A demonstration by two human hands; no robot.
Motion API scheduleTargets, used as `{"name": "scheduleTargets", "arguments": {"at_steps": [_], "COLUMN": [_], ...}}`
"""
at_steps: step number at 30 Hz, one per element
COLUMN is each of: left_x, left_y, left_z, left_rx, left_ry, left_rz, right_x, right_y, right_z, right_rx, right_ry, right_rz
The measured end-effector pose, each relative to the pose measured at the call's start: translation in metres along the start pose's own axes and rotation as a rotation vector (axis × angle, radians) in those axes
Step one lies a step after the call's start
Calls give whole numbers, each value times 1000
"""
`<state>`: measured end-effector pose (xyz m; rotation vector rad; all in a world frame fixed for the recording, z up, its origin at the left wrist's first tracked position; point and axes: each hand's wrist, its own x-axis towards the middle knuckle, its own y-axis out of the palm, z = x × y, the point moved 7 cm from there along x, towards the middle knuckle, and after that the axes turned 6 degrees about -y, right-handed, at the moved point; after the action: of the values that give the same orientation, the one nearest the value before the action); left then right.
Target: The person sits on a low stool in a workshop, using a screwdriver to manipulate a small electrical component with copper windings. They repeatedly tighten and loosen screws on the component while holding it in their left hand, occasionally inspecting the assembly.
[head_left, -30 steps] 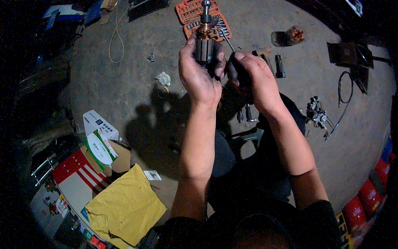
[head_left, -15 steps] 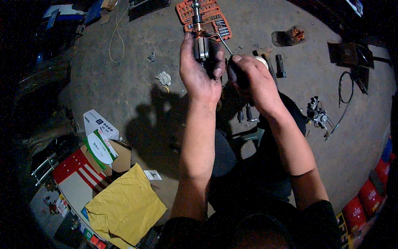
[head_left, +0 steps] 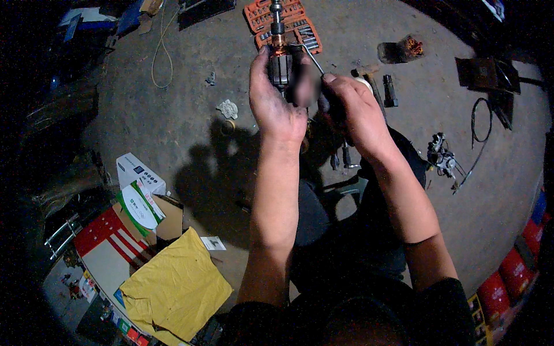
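Observation:
My left hand (head_left: 276,112), its fingers dark with grime, is closed around a motor armature (head_left: 281,70) with a dark slotted core, copper windings and a shaft pointing away from me. Close by on the right, my right hand (head_left: 360,109) is wrapped round the handle of a thin bent metal hook tool (head_left: 313,60). The bent end of that tool reaches over to the armature beside the copper windings; whether it touches them I cannot tell. My right fingers mostly hide the handle, and part of my left fingers is smeared.
An orange socket set case (head_left: 314,29) lies open beyond my hands. To the right are a dark cylinder (head_left: 390,91), copper wire (head_left: 413,48), a metal assembly (head_left: 443,158) and a black cable (head_left: 474,124). At lower left are a yellow bag (head_left: 176,285) and a white box (head_left: 138,172).
The armature has shifted slightly and looks turned a little in my left hand, whose fingers have moved. The hook tool's bent end sits slightly higher; my right hand has barely moved.

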<state>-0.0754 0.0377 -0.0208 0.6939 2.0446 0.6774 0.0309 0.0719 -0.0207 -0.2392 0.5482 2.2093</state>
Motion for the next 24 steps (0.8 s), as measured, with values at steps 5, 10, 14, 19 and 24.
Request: {"name": "scheduleTargets", "arguments": {"at_steps": [5,10,14,19,24], "left_x": [1,2,2,5,5], "left_y": [-7,-9,-8,-10,-9], "left_z": [-1,0,0,-3,-1], "left_rx": [36,81,115,242,333], "left_ry": [10,10,24,117,162], "left_rz": [-59,-44,-53,-49,-47], "right_x": [1,2,3,4,3], "right_y": [3,4,2,1,0], "right_z": [3,2,1,-1,-8], "right_rx": [-40,-59,-113,-116,-100], "right_ry": [-48,-58,-52,-87,-103], "right_rz": [10,14,4,-9,-50]}}
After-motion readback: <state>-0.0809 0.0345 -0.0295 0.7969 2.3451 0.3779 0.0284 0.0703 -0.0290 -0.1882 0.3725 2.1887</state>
